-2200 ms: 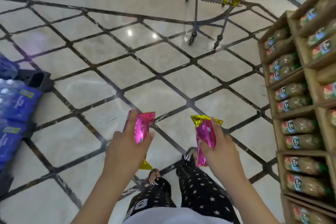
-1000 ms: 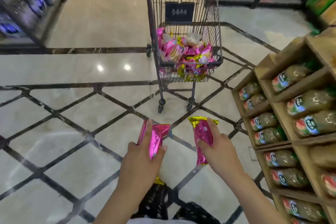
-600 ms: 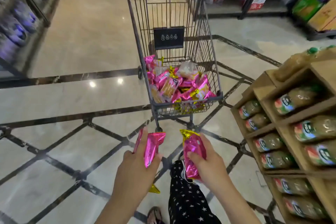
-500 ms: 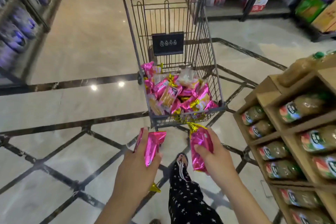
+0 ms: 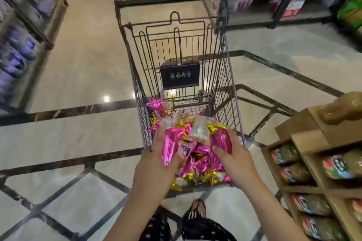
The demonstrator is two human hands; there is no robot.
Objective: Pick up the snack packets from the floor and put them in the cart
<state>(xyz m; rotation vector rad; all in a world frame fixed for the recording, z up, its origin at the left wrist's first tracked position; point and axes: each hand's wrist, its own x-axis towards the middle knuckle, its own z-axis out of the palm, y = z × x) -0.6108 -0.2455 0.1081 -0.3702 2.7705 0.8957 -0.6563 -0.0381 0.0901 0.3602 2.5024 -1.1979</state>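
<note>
Holding one pink snack packet in each of our hands, we have both over the near end of the wire cart [image 5: 229, 68]. Our left hand [image 5: 154, 164] is closed around a pink packet [image 5: 170, 147] whose long axis runs up and away from us, leaning slightly right, its upper end over the heap in the basket. Our right hand [image 5: 235, 159] is closed on a second pink packet [image 5: 220, 140], thumb across its face; its long axis also points away from us, tilted a little left, with a crimped gold end [image 5: 212, 126] farthest from us. Both packets sit above the basket, just over the pile of snack packets [image 5: 197, 164] already inside: pink and gold wrappers filling the near half of the cart floor, with one pale, clear-looking packet [image 5: 199, 130] on top between our hands. A dark placard [image 5: 179, 76] hangs on the cart's far wall. To the right stands a wooden shelf [image 5: 305, 139] holding green-labelled bags lying on their sides.
</note>
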